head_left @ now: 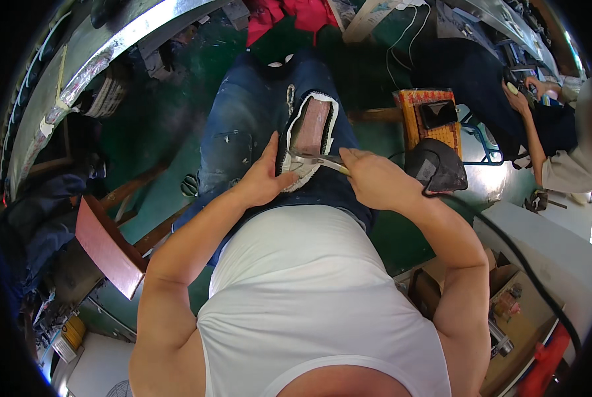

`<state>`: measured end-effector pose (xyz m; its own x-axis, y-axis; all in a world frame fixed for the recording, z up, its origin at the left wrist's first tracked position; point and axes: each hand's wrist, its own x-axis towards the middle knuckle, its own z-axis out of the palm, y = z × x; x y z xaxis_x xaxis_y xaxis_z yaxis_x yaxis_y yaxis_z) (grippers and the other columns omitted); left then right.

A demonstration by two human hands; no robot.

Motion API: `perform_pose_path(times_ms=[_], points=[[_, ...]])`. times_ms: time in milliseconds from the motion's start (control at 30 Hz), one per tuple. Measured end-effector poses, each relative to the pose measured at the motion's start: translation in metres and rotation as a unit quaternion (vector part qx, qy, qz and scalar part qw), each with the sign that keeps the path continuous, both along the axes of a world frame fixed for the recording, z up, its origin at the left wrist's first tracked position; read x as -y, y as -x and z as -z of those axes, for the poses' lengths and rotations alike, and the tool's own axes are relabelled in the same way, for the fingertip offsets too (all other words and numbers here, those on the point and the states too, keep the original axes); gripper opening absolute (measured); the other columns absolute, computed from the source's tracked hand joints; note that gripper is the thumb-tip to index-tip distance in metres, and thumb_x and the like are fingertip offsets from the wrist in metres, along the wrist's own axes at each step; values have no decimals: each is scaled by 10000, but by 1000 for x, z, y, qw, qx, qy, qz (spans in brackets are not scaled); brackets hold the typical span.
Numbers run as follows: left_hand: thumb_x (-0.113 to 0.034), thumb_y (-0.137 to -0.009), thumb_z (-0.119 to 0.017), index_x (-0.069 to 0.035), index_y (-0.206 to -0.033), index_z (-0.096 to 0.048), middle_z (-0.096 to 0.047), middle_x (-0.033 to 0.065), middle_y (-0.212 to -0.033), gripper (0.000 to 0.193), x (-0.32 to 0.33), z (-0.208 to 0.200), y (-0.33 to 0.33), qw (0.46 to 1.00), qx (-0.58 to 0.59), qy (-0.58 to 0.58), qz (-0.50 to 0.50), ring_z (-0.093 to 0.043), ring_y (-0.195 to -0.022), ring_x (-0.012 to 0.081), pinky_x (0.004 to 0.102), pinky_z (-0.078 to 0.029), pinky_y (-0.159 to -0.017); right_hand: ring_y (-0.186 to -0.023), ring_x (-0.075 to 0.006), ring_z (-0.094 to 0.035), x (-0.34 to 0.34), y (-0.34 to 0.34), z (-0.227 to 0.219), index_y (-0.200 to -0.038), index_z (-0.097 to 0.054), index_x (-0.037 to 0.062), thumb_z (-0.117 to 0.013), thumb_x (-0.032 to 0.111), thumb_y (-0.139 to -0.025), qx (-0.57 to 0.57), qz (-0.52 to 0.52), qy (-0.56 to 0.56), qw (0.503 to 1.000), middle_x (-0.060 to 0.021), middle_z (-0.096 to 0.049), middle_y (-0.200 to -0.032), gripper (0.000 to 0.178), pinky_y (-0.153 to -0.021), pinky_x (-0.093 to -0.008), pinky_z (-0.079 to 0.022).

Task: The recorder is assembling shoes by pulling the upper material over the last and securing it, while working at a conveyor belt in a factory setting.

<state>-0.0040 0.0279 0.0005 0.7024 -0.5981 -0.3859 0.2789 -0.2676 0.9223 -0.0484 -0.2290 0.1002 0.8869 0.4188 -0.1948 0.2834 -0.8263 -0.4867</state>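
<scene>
An upturned shoe upper [314, 126] with a pinkish-brown underside and a ragged white edge lies on my lap, across the blue jeans [224, 122]. My left hand [263, 177] grips its left side near the close end, thumb and fingers either side of the edge. My right hand [378, 177] is closed round the handle of a pair of metal pincers [305, 159]. The head of the pincers rests against the white edge at the shoe's near end, close to my left thumb. Whether the jaws pinch the material is too small to tell.
To the right, a black phone [437, 114] lies on an orange beaded mat [415, 109], beside a dark padded object [435, 167]. Another person's hand [517, 99] works at the far right. A wooden chair [110, 245] stands left, below a metal-edged bench [110, 49].
</scene>
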Motion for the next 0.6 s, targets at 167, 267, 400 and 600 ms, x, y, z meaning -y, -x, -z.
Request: perform_pose_path(times_ms=[167,267,400,600], points=[[-411,-1003,-468,12,-1549,-135,-326,132,-1553,767,1,-15,-7,945,-261,163,-113,-320,-1422,194,305,-233,-1161,-801,-387,-671,-18,-31,-26,-929,-608,-45,-572,44,-777,-31,-97,174,979,-223,-670,-822,179,-735,-472,-538],[-536,-1027,-352,-4,-1536,-229,-328,120,-1563,746,12,-5,-8,912,-304,153,-229,-310,-1430,202,317,-228,-1165,-849,-393,-659,-22,-41,-18,-957,-587,-47,-623,157,-861,-151,-146,171,963,-197,-675,-909,229,-742,-488,-520],[-526,-1043,-291,-5,-1453,-427,-429,171,-1497,677,34,17,-10,937,-168,15,-306,-396,-1385,251,327,-288,-1138,-794,-410,-650,-31,7,42,-946,-610,6,-615,221,-887,-142,17,-3,990,-230,-662,-870,223,-719,-501,-515],[-387,-1060,-283,42,-1371,-504,-581,258,-1315,574,30,20,-16,961,22,-132,-242,-539,-1259,362,371,-396,-1064,-911,-420,-635,-22,4,29,-1101,-590,-38,-621,222,-884,-167,49,-72,982,-267,-646,-950,340,-820,-484,-502]])
